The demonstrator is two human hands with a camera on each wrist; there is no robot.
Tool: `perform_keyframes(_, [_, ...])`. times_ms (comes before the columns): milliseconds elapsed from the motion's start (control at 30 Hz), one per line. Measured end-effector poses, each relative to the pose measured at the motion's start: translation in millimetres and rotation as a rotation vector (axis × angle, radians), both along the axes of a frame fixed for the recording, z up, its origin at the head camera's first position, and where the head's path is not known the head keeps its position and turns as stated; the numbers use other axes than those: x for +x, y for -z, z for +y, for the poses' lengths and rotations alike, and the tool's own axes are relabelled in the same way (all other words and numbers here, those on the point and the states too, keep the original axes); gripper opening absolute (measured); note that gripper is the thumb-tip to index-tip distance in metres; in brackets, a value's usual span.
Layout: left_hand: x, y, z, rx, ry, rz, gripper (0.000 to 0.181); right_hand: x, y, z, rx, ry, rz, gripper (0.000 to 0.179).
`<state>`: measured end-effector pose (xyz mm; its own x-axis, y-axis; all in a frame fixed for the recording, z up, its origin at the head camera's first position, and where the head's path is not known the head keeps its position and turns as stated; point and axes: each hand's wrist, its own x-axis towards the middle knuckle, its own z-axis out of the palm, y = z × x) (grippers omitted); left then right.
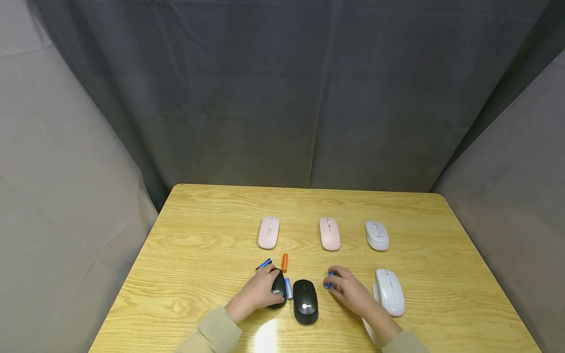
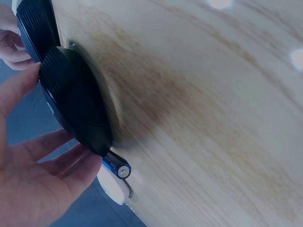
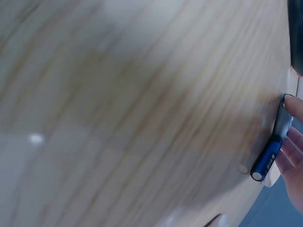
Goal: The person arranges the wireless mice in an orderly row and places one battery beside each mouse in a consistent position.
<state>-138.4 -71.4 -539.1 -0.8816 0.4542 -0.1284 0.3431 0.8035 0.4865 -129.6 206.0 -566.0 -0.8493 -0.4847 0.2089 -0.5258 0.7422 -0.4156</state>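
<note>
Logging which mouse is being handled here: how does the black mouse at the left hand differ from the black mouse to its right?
The left black mouse is gripped by the left hand, while the right black mouse has no hand on it. In the head view, the hand hides part of the left black mouse; the right black mouse shows its whole top and sits nearer the person. Both are black with a pale mark on top.
</note>
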Motion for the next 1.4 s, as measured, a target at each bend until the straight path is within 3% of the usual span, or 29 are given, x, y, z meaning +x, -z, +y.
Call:
perform_keyframes(333, [-0.2,-0.8,-0.3,-0.006,0.0,-0.008,0.068,-3.2,1.4,13,0.006,0.057,0.056,0.023])
perform_keyframes(800, [0.3,-2.8,-0.4,0.01,0.008,0.011,0.067,-4.7,-1.8,31,0.069,0.141,0.034,0.025])
perform_keyframes(1400, [-0.8,0.0,0.6,0.0,0.003,0.0,0.068,-6.1,-1.0,51,0.072,0.193,0.031,0.025])
